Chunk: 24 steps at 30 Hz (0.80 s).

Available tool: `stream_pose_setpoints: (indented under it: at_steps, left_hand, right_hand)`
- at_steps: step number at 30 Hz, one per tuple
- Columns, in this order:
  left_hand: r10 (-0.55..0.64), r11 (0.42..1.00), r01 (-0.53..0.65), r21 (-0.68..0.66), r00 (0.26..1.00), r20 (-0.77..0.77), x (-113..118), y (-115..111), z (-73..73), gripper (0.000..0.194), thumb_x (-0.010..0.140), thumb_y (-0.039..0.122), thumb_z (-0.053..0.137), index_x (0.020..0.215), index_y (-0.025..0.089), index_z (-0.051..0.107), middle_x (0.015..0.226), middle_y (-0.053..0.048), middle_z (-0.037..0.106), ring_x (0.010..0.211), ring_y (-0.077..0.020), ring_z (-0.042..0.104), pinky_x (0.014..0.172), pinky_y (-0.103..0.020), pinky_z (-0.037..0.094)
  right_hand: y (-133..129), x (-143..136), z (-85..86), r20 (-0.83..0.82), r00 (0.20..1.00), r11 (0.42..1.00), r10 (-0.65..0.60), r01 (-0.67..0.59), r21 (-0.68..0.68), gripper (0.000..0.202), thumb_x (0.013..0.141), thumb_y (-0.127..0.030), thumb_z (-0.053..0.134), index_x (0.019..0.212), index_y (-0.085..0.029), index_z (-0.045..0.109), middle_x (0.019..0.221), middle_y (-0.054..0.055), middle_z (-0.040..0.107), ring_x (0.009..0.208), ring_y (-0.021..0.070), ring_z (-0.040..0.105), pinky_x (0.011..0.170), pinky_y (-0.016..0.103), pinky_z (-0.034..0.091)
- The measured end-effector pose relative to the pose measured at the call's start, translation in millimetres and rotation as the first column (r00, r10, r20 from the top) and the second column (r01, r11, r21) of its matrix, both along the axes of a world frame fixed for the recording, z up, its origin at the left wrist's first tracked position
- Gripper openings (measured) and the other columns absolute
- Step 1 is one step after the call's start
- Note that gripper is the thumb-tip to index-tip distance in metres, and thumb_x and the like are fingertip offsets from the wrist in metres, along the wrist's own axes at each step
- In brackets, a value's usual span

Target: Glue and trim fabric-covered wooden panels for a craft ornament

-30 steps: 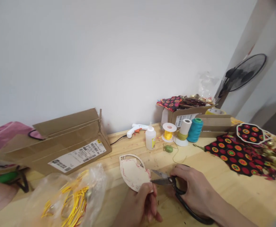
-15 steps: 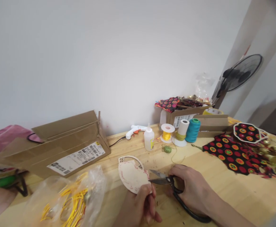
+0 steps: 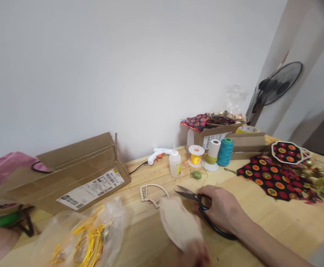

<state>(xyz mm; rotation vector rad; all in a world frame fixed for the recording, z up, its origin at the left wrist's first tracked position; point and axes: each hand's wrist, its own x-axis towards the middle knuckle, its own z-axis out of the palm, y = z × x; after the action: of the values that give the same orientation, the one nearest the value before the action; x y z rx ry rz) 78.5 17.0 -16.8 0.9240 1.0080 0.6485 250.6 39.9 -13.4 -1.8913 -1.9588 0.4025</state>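
My right hand (image 3: 220, 205) grips a pair of black-handled scissors (image 3: 191, 195), the blades slightly apart and pointing left. At the bottom middle, my left hand (image 3: 197, 254) is blurred by motion and pinches the lower end of a pale, flat, rounded piece (image 3: 180, 224) with reddish marks along its edges. This piece is also smeared, just left of and below the scissors. A thin cut-out lattice frame (image 3: 154, 193) in light wood colour lies flat on the table beyond it. A small tangle of green thread (image 3: 196, 174) rests behind the scissors.
Along the back stand a glue bottle (image 3: 175, 164), a white glue gun (image 3: 158, 155), a yellow thread spool (image 3: 195, 156) and a teal thread cone (image 3: 225, 152). A cardboard box (image 3: 81, 174) and a plastic bag (image 3: 114, 222) occupy the left. Patterned dark fabric (image 3: 273, 178) lies right.
My left hand has moved right and toward me with the pale piece, uncovering the lattice frame on the table. The scissors in my right hand have shifted slightly up and left.
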Motion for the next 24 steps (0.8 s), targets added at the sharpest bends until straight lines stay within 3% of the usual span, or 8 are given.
stream_pose_setpoints:
  at_steps: [7, 11, 16, 19, 24]
  left_hand:
    - [0.107, 0.994, -0.108, 0.000, 0.979, 0.175, -2.6, 7.5, -7.6, 0.027, 0.069, 0.040, 0.054, 0.060, 0.015, 0.053, 0.033, 0.007, 0.049, 0.027, -0.0035, 0.037, 0.044, -0.023, 0.046]
    - [0.142, 0.990, -0.144, -0.010, 0.959, 0.246, -0.8, 10.2, -8.0, 0.025, 0.068, 0.037, 0.055, 0.060, 0.014, 0.054, 0.035, 0.007, 0.051, 0.029, -0.0035, 0.037, 0.046, -0.024, 0.047]
    - [0.139, 0.989, -0.146, 0.016, 0.970, 0.201, -0.3, 10.8, -5.6, 0.024, 0.072, 0.034, 0.050, 0.059, 0.014, 0.054, 0.036, 0.006, 0.050, 0.030, -0.0040, 0.037, 0.046, -0.024, 0.047]
    - [0.129, 0.991, -0.133, 0.015, 0.978, 0.162, -1.4, 9.9, -2.3, 0.023, 0.072, 0.033, 0.048, 0.057, 0.015, 0.052, 0.033, 0.007, 0.045, 0.030, -0.0044, 0.034, 0.045, -0.025, 0.048]
    - [0.127, 0.991, -0.131, 0.030, 0.987, 0.098, -4.4, 8.5, 1.9, 0.023, 0.073, 0.031, 0.046, 0.056, 0.017, 0.050, 0.032, 0.009, 0.040, 0.031, -0.0042, 0.027, 0.045, -0.027, 0.049]
  right_hand:
    - [-9.5, 5.2, -0.9, -0.173, 0.983, 0.998, 0.055, -0.050, 0.036, 0.016, 0.064, -0.033, 0.060, 0.077, -0.024, 0.059, 0.076, -0.001, 0.061, 0.068, 0.0152, 0.053, 0.058, 0.024, 0.037]
    - [-20.4, 2.2, 2.9, -0.144, 0.979, 0.990, 0.143, -0.141, 0.028, 0.025, 0.057, -0.036, 0.069, 0.074, -0.024, 0.055, 0.072, -0.003, 0.057, 0.062, 0.0139, 0.050, 0.054, 0.023, 0.034]
    - [-23.0, -1.9, 5.3, -0.067, 0.983, 0.985, 0.170, -0.170, 0.004, 0.021, 0.062, -0.038, 0.063, 0.074, -0.024, 0.054, 0.073, -0.002, 0.057, 0.065, 0.0150, 0.051, 0.054, 0.024, 0.034]
    - [-19.1, -4.9, 3.5, -0.034, 0.988, 0.989, 0.150, -0.150, -0.015, 0.009, 0.067, -0.028, 0.056, 0.074, -0.024, 0.055, 0.076, -0.001, 0.058, 0.068, 0.0154, 0.053, 0.056, 0.024, 0.035]
    - [-13.7, -9.3, 2.2, -0.031, 0.992, 0.993, 0.120, -0.120, -0.008, 0.010, 0.068, -0.022, 0.048, 0.073, -0.024, 0.057, 0.076, 0.000, 0.059, 0.070, 0.0155, 0.055, 0.058, 0.023, 0.036]
